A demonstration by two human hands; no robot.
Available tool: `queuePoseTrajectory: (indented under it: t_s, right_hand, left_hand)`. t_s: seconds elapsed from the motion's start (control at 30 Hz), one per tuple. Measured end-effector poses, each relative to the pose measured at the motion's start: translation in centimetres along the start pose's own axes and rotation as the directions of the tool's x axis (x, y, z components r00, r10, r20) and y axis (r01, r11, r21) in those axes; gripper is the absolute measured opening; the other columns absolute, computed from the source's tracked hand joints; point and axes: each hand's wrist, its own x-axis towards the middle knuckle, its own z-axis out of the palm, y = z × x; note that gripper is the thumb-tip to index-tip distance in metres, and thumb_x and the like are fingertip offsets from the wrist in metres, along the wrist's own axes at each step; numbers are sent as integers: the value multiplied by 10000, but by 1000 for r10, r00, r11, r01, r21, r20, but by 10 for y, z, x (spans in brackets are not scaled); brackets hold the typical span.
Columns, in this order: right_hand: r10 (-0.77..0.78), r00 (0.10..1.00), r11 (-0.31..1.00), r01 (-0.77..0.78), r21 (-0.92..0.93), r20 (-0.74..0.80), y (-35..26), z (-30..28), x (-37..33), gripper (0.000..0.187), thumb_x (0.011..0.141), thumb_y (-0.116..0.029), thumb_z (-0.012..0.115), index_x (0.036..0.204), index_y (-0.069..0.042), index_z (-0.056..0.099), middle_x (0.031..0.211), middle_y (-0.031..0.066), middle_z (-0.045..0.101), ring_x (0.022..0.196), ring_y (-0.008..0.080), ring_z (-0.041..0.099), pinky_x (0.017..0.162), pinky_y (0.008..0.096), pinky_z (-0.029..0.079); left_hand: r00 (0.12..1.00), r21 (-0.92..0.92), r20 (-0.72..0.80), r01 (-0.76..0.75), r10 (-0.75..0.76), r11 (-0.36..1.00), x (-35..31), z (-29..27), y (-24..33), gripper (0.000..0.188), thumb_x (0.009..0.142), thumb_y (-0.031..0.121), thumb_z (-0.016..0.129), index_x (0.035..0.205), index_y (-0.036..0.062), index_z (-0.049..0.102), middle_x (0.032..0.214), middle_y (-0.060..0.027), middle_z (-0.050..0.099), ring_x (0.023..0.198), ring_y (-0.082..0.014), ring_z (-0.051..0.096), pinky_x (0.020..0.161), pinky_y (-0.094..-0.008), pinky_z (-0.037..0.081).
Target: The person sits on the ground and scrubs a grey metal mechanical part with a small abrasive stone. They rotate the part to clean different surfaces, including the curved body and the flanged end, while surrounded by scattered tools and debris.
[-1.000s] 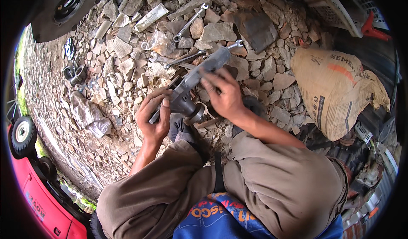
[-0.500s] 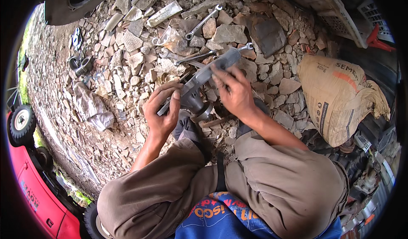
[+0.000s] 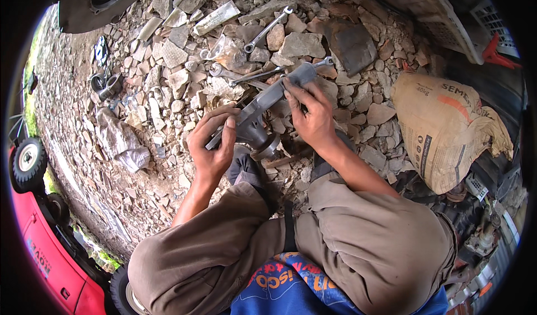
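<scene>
Grey metal casting [image 3: 258, 108] is up in both hands, over the rubble [image 3: 168, 99] in front of the shins. Flat flange tilts — left end low, right end high — with a tapered neck [image 3: 253, 134] projecting from its near side.

Left hand [image 3: 213, 139] grips the flange's lower left end: thumb on the near side, fingers over the top. Right hand [image 3: 310, 113] is at the upper right part, fingers bent, tips touching the flange; can't tell if it's clamping or just resting there.

Combination wrench [image 3: 268, 29] lies on the stones beyond. Two more wrenches [image 3: 253, 77] cross just past the casting, partly hidden by it. Clear plastic bag [image 3: 230, 53] sits near them, dark flat piece [image 3: 353, 47] to the right.

Brown paper sack [image 3: 430, 130] stands right of the right forearm. Far left: crumpled pale sack [image 3: 122, 139], dark ring-shaped parts [image 3: 112, 87], red vehicle [image 3: 50, 253] at the edge.
</scene>
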Motion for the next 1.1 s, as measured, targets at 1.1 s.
queuePoseTrajectory:
  t_s: [1.1]
  right_hand:
    - [29, 976, 990, 2, -142, 215, -31, -11, 17, 284, 954, -189, 742, 1231, -149, 788, 947, 155, 662, 837, 349, 697, 759, 444, 578]
  left_hand:
    - [1000, 21, 4, 16, -16, 1000, -1, 0, 3, 157, 976, 17, 632, 998, -65, 765, 1067, -167, 782, 1015, -238, 743, 922, -352, 567]
